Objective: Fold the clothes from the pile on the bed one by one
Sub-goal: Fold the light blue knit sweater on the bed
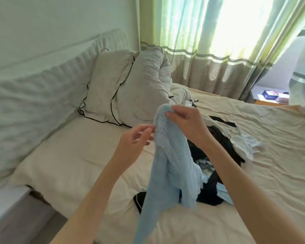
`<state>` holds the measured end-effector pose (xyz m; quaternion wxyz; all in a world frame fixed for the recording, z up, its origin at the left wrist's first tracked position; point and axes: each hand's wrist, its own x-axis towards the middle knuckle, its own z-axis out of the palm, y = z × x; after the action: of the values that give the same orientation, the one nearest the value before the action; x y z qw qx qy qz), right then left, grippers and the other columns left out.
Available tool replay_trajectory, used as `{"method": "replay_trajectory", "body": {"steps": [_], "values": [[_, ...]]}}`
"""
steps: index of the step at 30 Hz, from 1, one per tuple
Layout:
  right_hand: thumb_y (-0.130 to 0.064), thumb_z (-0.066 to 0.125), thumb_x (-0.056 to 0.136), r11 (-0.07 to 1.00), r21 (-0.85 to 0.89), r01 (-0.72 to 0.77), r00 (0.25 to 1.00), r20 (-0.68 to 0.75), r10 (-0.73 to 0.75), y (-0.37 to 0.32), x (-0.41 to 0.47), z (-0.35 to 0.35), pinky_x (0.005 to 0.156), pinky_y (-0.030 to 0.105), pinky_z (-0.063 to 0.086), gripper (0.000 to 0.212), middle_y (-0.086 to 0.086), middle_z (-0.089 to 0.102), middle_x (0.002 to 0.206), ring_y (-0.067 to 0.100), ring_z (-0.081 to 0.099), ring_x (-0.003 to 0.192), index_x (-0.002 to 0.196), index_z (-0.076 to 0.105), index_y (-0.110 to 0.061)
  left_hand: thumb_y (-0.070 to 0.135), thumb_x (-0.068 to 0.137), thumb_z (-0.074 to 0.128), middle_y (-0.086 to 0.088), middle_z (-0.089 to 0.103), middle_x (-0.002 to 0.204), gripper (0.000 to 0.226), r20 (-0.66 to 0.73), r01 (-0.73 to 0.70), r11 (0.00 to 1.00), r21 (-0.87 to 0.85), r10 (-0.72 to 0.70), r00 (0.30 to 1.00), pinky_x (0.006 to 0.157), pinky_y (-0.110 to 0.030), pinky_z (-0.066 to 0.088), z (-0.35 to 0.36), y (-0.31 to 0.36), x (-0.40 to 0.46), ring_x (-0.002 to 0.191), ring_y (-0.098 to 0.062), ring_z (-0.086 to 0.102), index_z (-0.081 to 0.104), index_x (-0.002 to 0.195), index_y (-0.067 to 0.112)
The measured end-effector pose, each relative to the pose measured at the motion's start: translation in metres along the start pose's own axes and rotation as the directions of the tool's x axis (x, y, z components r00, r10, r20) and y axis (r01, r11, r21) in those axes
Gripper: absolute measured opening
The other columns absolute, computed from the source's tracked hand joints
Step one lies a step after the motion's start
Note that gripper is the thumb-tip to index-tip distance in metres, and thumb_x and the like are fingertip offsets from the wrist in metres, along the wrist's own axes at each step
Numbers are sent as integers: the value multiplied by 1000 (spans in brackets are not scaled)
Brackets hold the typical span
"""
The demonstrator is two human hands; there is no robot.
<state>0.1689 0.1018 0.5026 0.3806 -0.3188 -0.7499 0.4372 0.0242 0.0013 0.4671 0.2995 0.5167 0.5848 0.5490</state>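
A light blue knitted garment (167,166) hangs in the air over the bed (77,155). My right hand (185,120) pinches its top edge, fingers curled round the fabric. My left hand (137,138) is just left of the garment, its fingertips at the garment's side edge; whether they hold the fabric is unclear. Behind and below the garment lies the pile of clothes (222,147): black pieces, white pieces and some light blue ones, partly hidden by my right arm.
A cream pillow with black piping (106,85) and a bunched grey duvet (148,81) lie at the head of the bed. Green curtains (209,50) hang behind. A low table with a blue box (269,95) stands at far right.
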Motion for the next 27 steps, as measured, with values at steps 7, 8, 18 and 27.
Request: {"method": "replay_trajectory", "body": {"steps": [7, 8, 18, 27], "values": [[-1, 44, 97, 982, 105, 158, 960, 216, -178, -79, 14, 66, 72, 17, 43, 17, 6, 58, 83, 4, 52, 75, 93, 61, -1, 14, 83, 70, 22, 29, 145, 79, 103, -75, 970, 231, 53, 993, 96, -7, 35, -102, 14, -27, 127, 12, 33, 20, 133, 50], [0, 44, 97, 974, 125, 189, 948, 235, -214, -89, 15, 73, 71, 13, 43, 19, 1, 59, 82, 1, 54, 74, 91, 61, -8, 19, 79, 73, 24, 29, 145, 83, 111, -63, 971, 233, 38, 993, 100, -8, 33, -109, 15, -30, 129, 12, 31, 19, 135, 50], [3, 60, 87, 952, 101, 289, 945, 129, -300, -92, 21, 103, 82, 10, 47, 38, -24, 67, 86, -9, 62, 83, 88, 68, -34, 3, 86, 61, 30, 61, 68, 34, -323, 60, 920, 388, 75, 943, 63, -12, 39, -167, 17, -64, 67, 2, 53, 60, 76, 35], [-33, 59, 89, 948, -51, 314, 921, 259, -292, -70, 24, 118, 94, 17, 39, 19, -16, 62, 106, -3, 55, 102, 108, 61, -39, 10, 87, 61, 14, 62, 70, 21, -294, -36, 861, 507, 212, 932, 61, -12, 39, -167, 55, -50, 66, 2, 53, 62, 81, 30]]}}
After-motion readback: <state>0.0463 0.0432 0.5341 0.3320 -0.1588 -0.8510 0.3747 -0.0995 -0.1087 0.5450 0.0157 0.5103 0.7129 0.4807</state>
